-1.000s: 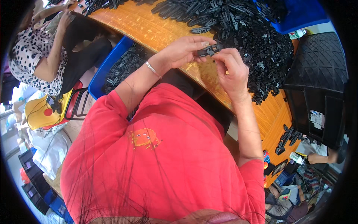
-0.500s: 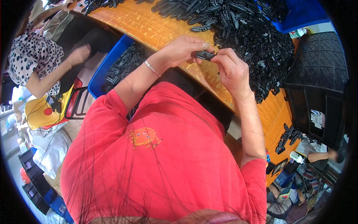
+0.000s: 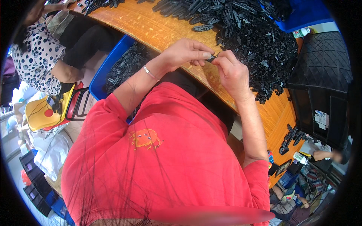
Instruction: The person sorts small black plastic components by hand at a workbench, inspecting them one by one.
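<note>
A small black plastic piece [image 3: 212, 58] is pinched between my two hands over the table's near edge, mostly covered by fingers. My left hand [image 3: 187, 54] grips its left end with thumb and fingers. At its right end, the thumb and fingertips of my right hand [image 3: 232, 71] are closed on the same piece. Just beyond my hands lies a heap of small black plastic parts [image 3: 264, 56]. Longer oval black parts [image 3: 211, 15] are piled beside it, and one oval part [image 3: 203, 28] lies at that pile's near edge.
The worn wooden table [image 3: 139, 22] runs from upper left to lower right. A blue bin [image 3: 98, 81] of black parts stands below its edge, left. A black crate [image 3: 320, 94] and a blue tray [image 3: 309, 17] are at right. A co-worker in a dotted shirt [image 3: 37, 56] sits left.
My fingers have closed further around the black piece, so less of it shows. My right hand has shifted slightly left. The co-worker's arm at left has moved.
</note>
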A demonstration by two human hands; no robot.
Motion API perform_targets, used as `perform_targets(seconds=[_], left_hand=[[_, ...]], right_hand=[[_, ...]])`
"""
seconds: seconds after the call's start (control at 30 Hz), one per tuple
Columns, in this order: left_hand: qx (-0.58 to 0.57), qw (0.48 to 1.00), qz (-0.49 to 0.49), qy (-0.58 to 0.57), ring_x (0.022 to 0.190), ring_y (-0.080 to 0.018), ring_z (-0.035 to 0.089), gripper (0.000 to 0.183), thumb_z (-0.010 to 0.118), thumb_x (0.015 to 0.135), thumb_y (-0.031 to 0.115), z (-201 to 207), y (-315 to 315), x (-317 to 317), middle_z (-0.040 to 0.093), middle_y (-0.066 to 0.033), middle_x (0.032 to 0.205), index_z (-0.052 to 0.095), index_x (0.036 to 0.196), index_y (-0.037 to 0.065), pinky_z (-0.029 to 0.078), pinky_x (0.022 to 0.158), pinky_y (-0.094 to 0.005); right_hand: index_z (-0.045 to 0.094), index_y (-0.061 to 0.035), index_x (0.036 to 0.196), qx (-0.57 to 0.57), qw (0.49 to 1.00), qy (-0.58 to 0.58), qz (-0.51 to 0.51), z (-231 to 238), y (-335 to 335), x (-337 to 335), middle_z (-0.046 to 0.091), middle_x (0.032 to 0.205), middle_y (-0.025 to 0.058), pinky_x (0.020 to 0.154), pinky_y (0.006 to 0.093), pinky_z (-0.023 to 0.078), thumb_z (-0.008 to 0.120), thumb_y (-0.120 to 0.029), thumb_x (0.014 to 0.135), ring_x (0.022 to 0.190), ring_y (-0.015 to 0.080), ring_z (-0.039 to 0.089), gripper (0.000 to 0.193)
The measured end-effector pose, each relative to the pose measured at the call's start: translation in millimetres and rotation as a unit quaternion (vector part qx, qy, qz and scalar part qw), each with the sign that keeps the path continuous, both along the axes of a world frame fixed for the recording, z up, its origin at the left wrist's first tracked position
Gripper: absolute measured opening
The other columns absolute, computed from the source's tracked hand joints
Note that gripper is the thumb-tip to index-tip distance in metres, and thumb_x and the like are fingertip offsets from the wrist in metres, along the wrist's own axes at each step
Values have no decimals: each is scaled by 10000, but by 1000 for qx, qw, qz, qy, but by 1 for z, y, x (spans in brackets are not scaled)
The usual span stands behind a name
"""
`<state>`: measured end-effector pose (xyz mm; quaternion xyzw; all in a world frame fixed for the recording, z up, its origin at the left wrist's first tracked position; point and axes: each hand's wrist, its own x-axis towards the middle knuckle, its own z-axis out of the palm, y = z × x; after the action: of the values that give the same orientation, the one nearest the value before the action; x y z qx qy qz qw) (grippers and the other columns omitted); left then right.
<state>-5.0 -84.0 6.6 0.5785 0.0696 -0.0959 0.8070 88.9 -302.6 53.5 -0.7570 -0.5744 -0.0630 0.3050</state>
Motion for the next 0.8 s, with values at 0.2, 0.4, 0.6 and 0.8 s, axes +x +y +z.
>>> perform_targets(seconds=[0.2,0.4,0.6,0.8], left_hand=[[42,995,39,-83,903,-58,675,330,766,982,109,-5,-11,-9,748,-13,1042,704,1286,-3,542,803,-221],[197,968,73,-135,955,-70,666,294,730,979,45,15,-12,-36,723,-15,1050,683,1265,-4,544,841,-244],[391,910,-108,-81,1022,-190,702,207,736,924,39,43,53,-84,745,-93,1100,734,1129,5,543,907,-335],[510,853,63,-97,1033,-332,695,130,797,884,115,47,72,-75,730,-124,982,751,988,52,547,916,-427]], right_hand=[[699,-57,996,-15,988,138,-67,-8,5,-16,670,1017,109,674,410,572,802,-97,892,759,317,714,152],[733,-32,1006,-16,962,237,-138,-22,14,-31,697,860,149,706,439,551,878,-247,863,803,338,713,296],[740,-36,1020,-119,913,386,-61,-24,28,-66,741,928,168,790,451,574,858,-264,881,881,363,733,292],[755,-99,1043,-68,984,83,-142,-26,3,-15,702,1048,109,795,450,604,736,-77,919,940,342,738,128]])
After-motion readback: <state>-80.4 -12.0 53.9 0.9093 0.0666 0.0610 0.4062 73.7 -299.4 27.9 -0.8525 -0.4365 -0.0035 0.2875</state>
